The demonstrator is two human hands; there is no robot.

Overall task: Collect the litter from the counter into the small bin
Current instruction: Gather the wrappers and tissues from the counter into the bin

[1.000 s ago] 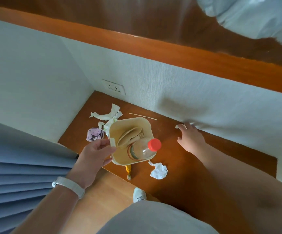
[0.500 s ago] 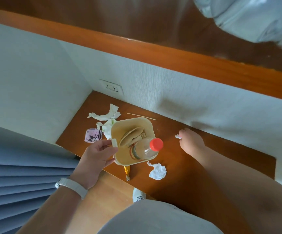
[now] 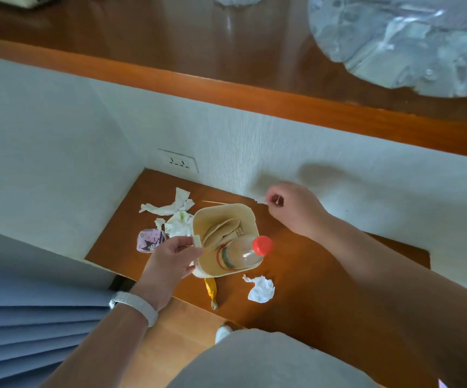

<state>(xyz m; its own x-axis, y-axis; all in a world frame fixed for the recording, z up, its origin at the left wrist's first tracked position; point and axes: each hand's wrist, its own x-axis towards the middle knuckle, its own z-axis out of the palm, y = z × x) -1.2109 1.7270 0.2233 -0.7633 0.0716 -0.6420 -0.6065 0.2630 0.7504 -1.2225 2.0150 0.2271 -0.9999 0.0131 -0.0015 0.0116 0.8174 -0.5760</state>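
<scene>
A small beige bin (image 3: 247, 219) stands on the low wooden counter (image 3: 310, 275). Inside it are a clear bottle with a red cap (image 3: 261, 245) and brown paper. My left hand (image 3: 170, 261) grips the bin's left rim. My right hand (image 3: 293, 208) hovers to the right of and behind the bin, pinching a small white paper scrap (image 3: 261, 200). Loose litter lies around: torn white tissue (image 3: 170, 207), a crumpled tissue ball (image 3: 260, 288), a pink cartoon wrapper (image 3: 149, 240), a yellow candy wrapper (image 3: 211, 289) and a thin wooden stick (image 3: 214, 202).
White walls close the counter on the left and back, with a power socket (image 3: 179, 161) at the back. A higher wooden shelf (image 3: 226, 65) above carries a clear plastic bag (image 3: 408, 43). Blue curtain folds (image 3: 31, 303) hang at left; the floor lies below the counter's front edge.
My right hand closed on the white scrap by the wall, lifted it off the counter and moved toward the bin. My left hand kept its hold on the bin.
</scene>
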